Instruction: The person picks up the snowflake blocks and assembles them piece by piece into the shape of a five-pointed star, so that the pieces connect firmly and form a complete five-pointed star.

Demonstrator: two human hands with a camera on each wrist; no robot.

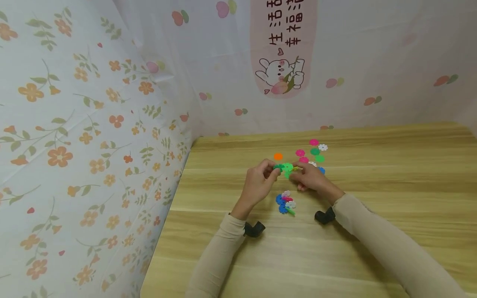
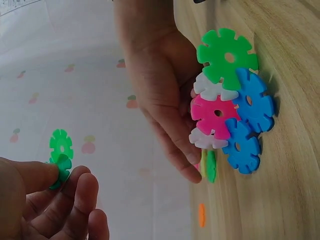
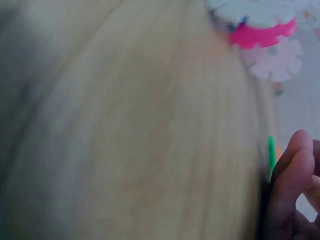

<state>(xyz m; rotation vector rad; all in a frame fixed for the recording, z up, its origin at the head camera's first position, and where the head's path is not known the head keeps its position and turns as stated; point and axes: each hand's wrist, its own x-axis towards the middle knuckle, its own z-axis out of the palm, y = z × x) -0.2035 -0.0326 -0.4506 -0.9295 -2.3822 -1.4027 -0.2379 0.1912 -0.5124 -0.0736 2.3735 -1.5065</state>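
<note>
My left hand (image 1: 258, 184) pinches a green notched plastic disc (image 2: 63, 165) between thumb and fingers. A lighter green disc (image 2: 61, 142) stands up from it, seemingly joined edge to edge. Opposite is my right hand (image 1: 312, 177), its fingers reaching inward beside the green discs. Its fingers look nearly straight in the left wrist view, and a yellow piece (image 1: 295, 168) shows at its fingertips. Nearer to me on the table is a joined cluster of notched discs: blue (image 2: 254, 100), pink (image 2: 215, 112), white (image 2: 209, 140) and green (image 2: 227, 57).
Beyond the hands lie loose discs, among them an orange one (image 1: 278, 156), a pink one (image 1: 314, 142), a white one (image 1: 323, 147), a dark green one (image 1: 315, 152) and a blue one (image 1: 321, 170). A patterned cloth (image 1: 223, 82) hangs behind the wooden table (image 1: 391, 186).
</note>
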